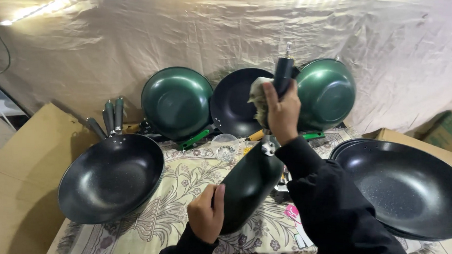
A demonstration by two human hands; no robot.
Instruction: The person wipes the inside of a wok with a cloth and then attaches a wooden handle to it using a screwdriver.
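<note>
Here, near the bottom, the left hand wraps its fingers round the low rim of a dark green pan, thumb on the near side. The pan is held on its edge, tilted up over the flowered cloth, in the middle of the scene. Up from there, the right hand is closed tight round the pan's black handle, which points up. A pale rag is squeezed between that hand and the handle. To the left, a black pan sits at the cloth's edge, with more handles stacked behind it. To the right lies a stack of big black pans. A small clear glass stands on the cloth just past the held pan. Far back, three pans lean on a wrinkled tan sheet: a green one on the left, a black one in the middle, and another green one on the right. A brown box sits at the far right.
</note>
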